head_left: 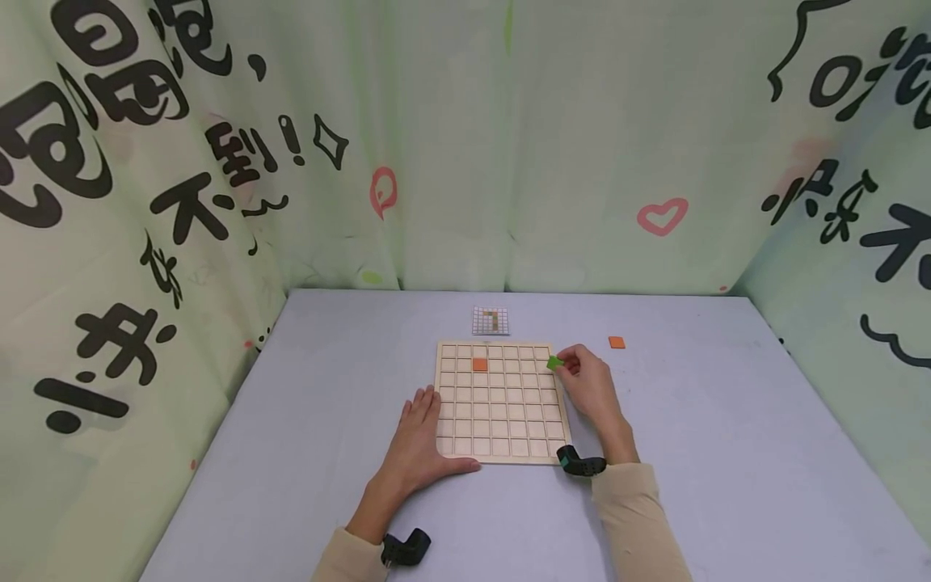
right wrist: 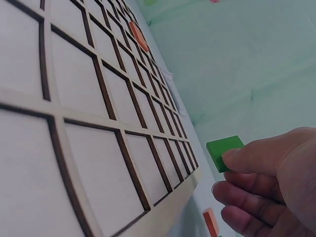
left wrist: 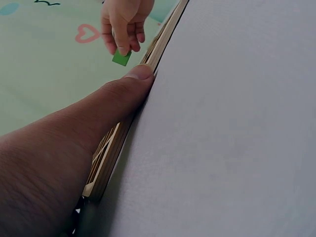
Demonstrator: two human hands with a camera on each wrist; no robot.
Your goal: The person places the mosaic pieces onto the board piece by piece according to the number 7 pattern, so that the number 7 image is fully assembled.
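A pale wooden grid board (head_left: pixel 502 411) lies on the table, its square recesses framed by thin strips. One orange square tile (head_left: pixel 480 364) sits in a cell near its far edge, left of the middle. My left hand (head_left: pixel 419 443) rests against the board's near left corner, fingers straight along the left side and thumb along the near edge. Over the board's far right part, my right hand (head_left: pixel 587 383) pinches a green square tile (right wrist: pixel 224 150) between thumb and fingers, raised above the surface.
Beyond the board lies a small pattern card (head_left: pixel 490 321) with a printed grid and coloured squares. A second orange tile (head_left: pixel 617 343) lies on the white table (head_left: pixel 727 420) to the right. Curtains (head_left: pixel 575 162) with writing surround the table's back and sides.
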